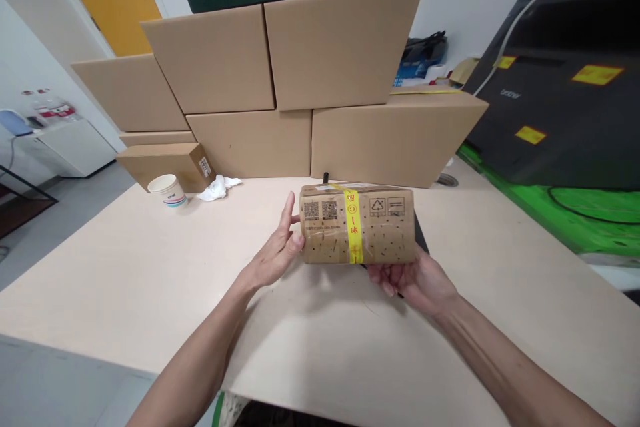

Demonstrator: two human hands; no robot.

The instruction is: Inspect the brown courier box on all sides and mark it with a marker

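A small brown cardboard box (pixel 385 233) is held up over the table with its long side facing me. Yellow tape with red print runs down its middle, and QR codes and recycling marks are printed on it. My left hand (pixel 275 250) grips the left end, thumb at the near edge and fingers partly hidden behind. My right hand (pixel 413 280) supports the lower right corner from below, its fingers curled under. Behind the box, a dark flat object (pixel 421 233) shows partly; I cannot make out its kind.
Large cardboard boxes (pixel 250 143) are stacked along the back of the pale table (pixel 100 273). A paper cup (pixel 167 191), crumpled tissue (pixel 219 188) and a smaller box (pixel 165 163) stand at the left. A roll of tape (pixel 447 180) lies back right, near a big black machine (pixel 550 107).
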